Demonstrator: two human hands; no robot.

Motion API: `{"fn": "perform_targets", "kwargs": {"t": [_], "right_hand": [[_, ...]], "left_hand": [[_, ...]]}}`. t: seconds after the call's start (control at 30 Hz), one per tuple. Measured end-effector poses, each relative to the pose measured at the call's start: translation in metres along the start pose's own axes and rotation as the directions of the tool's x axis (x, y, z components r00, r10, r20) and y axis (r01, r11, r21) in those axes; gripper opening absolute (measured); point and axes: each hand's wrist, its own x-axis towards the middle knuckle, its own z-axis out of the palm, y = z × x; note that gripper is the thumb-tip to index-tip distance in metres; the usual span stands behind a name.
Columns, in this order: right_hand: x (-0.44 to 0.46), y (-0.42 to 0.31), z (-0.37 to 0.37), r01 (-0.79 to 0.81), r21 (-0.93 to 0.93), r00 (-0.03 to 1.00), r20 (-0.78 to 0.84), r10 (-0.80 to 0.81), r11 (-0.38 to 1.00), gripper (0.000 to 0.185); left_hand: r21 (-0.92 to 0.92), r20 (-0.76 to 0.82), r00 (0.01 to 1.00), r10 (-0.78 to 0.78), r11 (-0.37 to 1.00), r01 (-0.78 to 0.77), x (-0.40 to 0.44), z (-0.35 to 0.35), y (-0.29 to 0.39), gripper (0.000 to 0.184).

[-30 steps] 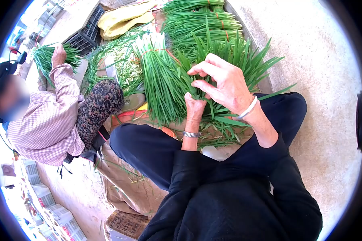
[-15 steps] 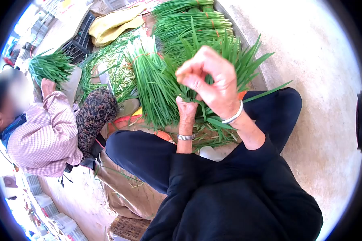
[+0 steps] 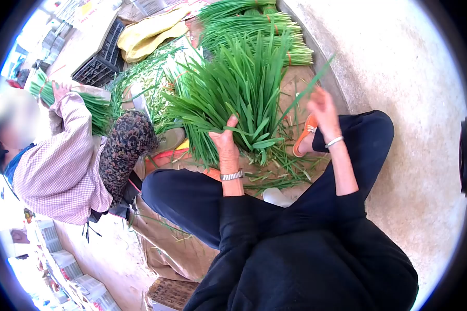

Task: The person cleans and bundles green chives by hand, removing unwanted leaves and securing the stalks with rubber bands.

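My left hand [image 3: 226, 147] is closed around the lower part of a large, spread-out bunch of garlic chives [image 3: 249, 88], its thumb pointing up along the leaves. The bunch fans upward and away from me. To the right of it my right hand [image 3: 324, 114] is raised in the air, slightly blurred, with its fingers loosely bent and apart. One long leaf [image 3: 308, 90] sticks out of the bunch close to those fingers; whether they touch it is unclear. Behind and left of the held bunch lies another tied bunch [image 3: 180, 83], partly covered.
Stacked tied bunches [image 3: 254, 31] lie at the back beside a low kerb [image 3: 327, 72]. Loose trimmings [image 3: 290, 166] cover the ground between my feet. At left a co-worker [image 3: 62, 166] holds chives [image 3: 93, 106]. A black crate [image 3: 102, 57] and yellow sack [image 3: 150, 39] stand behind.
My right hand has moved from above the bunch out to the right and lower. The held bunch has swung left and stands more upright. The co-worker's chives have turned and lowered.
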Motion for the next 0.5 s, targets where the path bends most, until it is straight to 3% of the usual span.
{"fn": "perform_targets", "kwargs": {"t": [0.03,0.1,0.17,0.2,0.3,0.37,0.4,0.43,0.47,0.5], "right_hand": [[-0.008,-0.001,0.013,-0.058,-0.123,0.986,0.148,0.076,0.991,0.066],[-0.025,-0.011,0.043,-0.001,-0.048,0.950,0.311,0.016,0.999,0.093],[-0.027,-0.026,0.071,0.256,-0.053,0.919,0.324,-0.226,0.965,0.098],[-0.022,-0.046,0.077,0.198,-0.049,0.896,0.414,-0.160,0.979,0.099],[-0.020,-0.033,0.098,0.112,0.194,0.986,0.097,-0.132,0.975,0.069],[-0.021,-0.008,0.097,0.039,0.370,0.999,0.005,-0.044,0.928,0.049],[-0.020,0.007,0.089,0.087,0.282,0.996,-0.034,-0.081,0.956,0.045],[-0.019,0.016,0.080,0.130,0.187,0.991,-0.067,-0.119,0.974,0.041],[-0.023,0.025,0.075,0.065,0.277,0.997,-0.058,-0.051,0.959,0.041],[-0.026,0.032,0.070,0.001,0.364,0.999,-0.045,0.016,0.931,0.040]], "left_hand": [[0.002,0.007,1.000,-0.002,1.000,0.002,-0.001,0.002,0.001,0.044],[-0.109,0.031,0.998,-0.062,0.992,0.065,-0.005,0.002,0.001,0.048],[-0.093,0.054,0.994,-0.095,0.991,0.100,-0.009,0.000,-0.003,0.051],[-0.036,0.067,0.995,-0.068,0.997,0.070,-0.012,0.004,-0.002,0.051],[0.035,0.154,0.987,-0.052,0.998,0.047,-0.015,-0.019,-0.025,0.050],[0.310,0.212,0.959,0.189,0.917,-0.250,-0.017,-0.047,-0.045,0.045],[0.432,0.260,0.920,0.292,0.817,-0.382,-0.021,-0.057,-0.052,0.043],[0.438,0.250,0.923,0.293,0.816,-0.378,-0.024,-0.057,-0.046,0.043],[0.049,0.146,0.987,0.073,0.996,-0.081,-0.027,-0.055,-0.040,0.043],[-0.370,0.146,0.974,-0.174,0.903,0.217,-0.028,-0.056,-0.039,0.043]]}}
